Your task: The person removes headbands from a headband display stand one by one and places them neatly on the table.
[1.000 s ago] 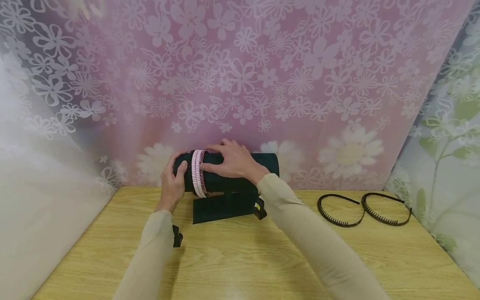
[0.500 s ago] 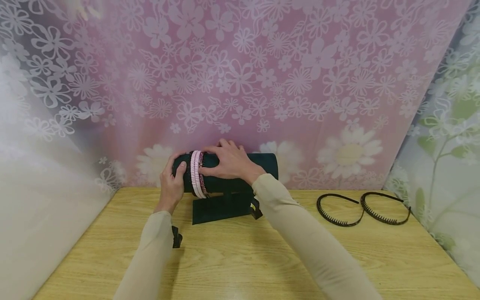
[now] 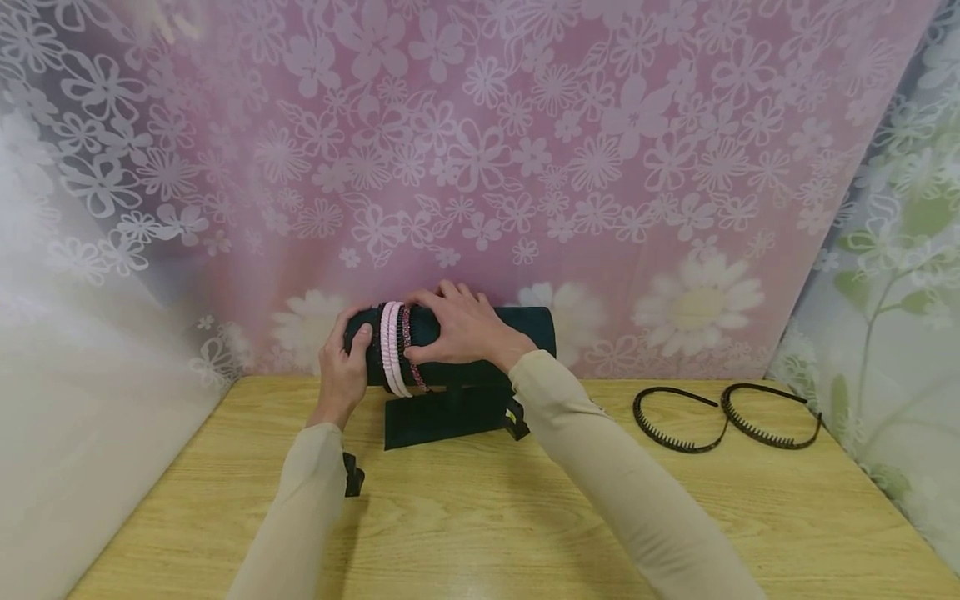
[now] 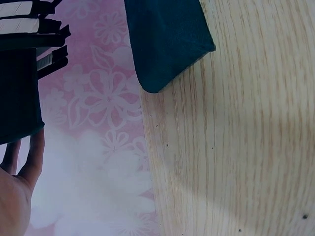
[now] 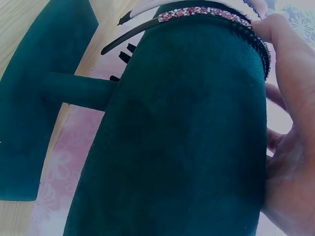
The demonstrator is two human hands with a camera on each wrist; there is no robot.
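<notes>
A dark green headband display stand [image 3: 528,323] has a fat horizontal roll on a flat base. My left hand [image 3: 343,371] grips the roll's left end, thumb in front and fingers behind; the left wrist view catches its fingers [image 4: 34,160] at the roll's end. Pale pink headbands [image 3: 390,350] circle the roll beside that thumb. Just right of them sits a black headband with pink and white glitter [image 5: 206,11]. My right hand [image 3: 467,327] pinches this glittery headband between thumb and forefinger, its other fingers reaching behind the roll. Dark toothed bands also show on the roll.
Two black toothed headbands [image 3: 678,446] lie side by side on the wooden table [image 3: 465,517], at the right. A pink floral cloth [image 3: 480,167] hangs close behind the stand. Pale cloths close off both sides.
My right hand has shifted slightly, and the glittery headband now stands a little apart from the pink ones, toward the right. My left hand keeps its hold on the roll's end.
</notes>
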